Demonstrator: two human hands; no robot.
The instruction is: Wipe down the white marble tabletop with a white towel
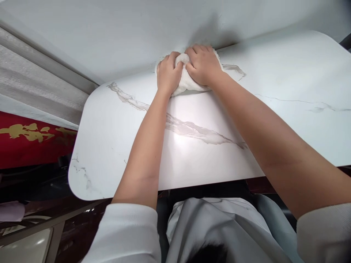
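Far left: a grey ribbed curtain (33,73) hangs down, and below it is a red fabric (27,146) with a gold pattern, cut off by the frame edge. Under that the area is dark and its contents cannot be made out. The bench (109,153) has a glossy white marble-look top with rounded corners. A grey vein (192,129) runs slantwise across its middle, beside a bright patch of reflected light. Its far edge meets a plain pale wall (109,33). At that far edge, centre, a white cloth (186,83) lies bunched on the bench, close against the wall. The left hand (168,71) is clenched on the cloth's left part, fingers curled down into it. The right hand (203,64) touches the left and lies over the cloth's right part, fingers bent and pressed together, bearing down. Both forearms are bare and reach out from white sleeves (126,233) at the bottom of the frame. Most of the cloth is covered by the hands, and only its near edge and a fold between the knuckles show. To the right the bench runs out of frame, and its near edge is hidden behind the right forearm. A grey garment (219,226) fills the lower centre.
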